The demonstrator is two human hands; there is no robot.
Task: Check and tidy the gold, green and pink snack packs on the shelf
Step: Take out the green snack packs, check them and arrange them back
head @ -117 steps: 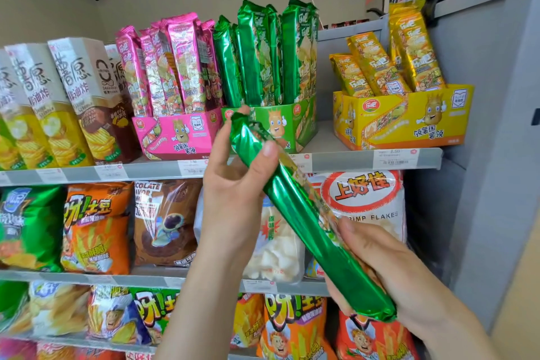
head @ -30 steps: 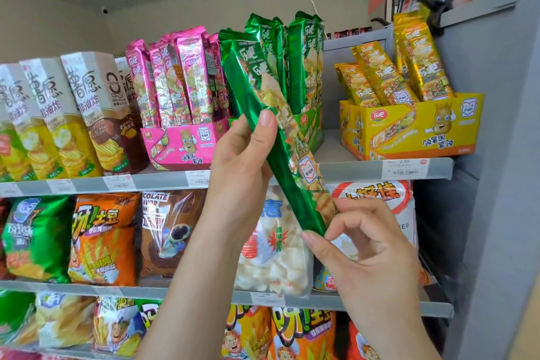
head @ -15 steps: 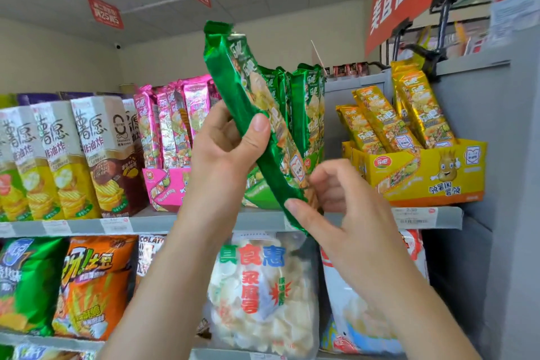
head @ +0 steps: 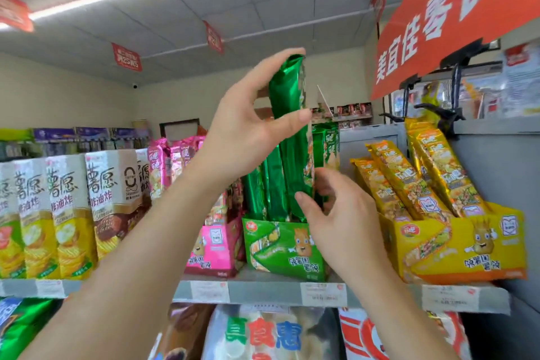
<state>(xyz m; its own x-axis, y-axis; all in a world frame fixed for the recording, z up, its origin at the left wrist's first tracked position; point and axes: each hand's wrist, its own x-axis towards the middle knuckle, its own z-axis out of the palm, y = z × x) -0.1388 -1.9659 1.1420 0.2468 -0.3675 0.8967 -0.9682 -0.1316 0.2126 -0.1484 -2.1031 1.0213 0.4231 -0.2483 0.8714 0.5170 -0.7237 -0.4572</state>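
A long green snack pack (head: 287, 131) stands upright, its lower end inside the green display box (head: 285, 248) on the top shelf. My left hand (head: 248, 131) pinches the pack near its top between thumb and fingers. My right hand (head: 339, 213) holds its lower part just above the box rim. More green packs (head: 263, 193) stand in the box beside it. Pink packs (head: 172, 158) fill the pink box (head: 217, 245) to the left. Gold packs (head: 420, 175) lean in the yellow box (head: 464, 245) on the right.
The grey shelf edge (head: 263, 291) carries price labels. Tall chip cartons (head: 70, 213) stand at the left of the shelf. Large snack bags (head: 263, 336) fill the shelf below. A grey side panel (head: 511, 172) bounds the right, with an orange sign (head: 455, 9) above.
Both hands raised the green pack from chest height, turned it upright and brought its lower end down into the green box. The camera tilted upward.
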